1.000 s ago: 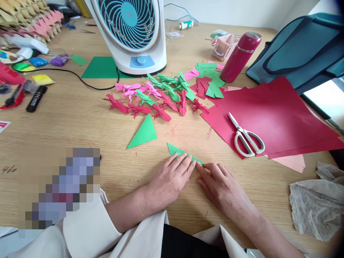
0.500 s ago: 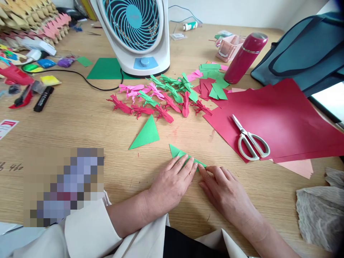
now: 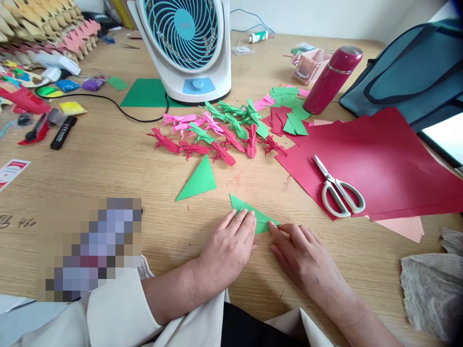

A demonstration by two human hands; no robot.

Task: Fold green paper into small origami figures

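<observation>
A folded piece of green paper point(image 3: 261, 221) lies flat on the table in front of me, its right end narrowing to a point. My left hand point(image 3: 231, 241) rests on its left part with the fingers stretched out, hiding some of the lower edge. At the pointed right end, my right hand point(image 3: 300, 255) has its fingers bent together and holds the tip; its thumb is partly hidden. Just beyond, to the left, lies a separate green paper triangle point(image 3: 199, 180).
Scissors point(image 3: 336, 188) lie on red paper sheets point(image 3: 376, 159) at the right. Folded red, pink and green paper figures point(image 3: 224, 131) spread before a fan point(image 3: 195, 86). A red flask point(image 3: 333, 79) stands by a blue bag point(image 3: 390, 72). A black marker point(image 3: 63, 132) lies left.
My left hand has slid left along the green paper, uncovering more of its middle and right part. My right hand stays at the pointed end.
</observation>
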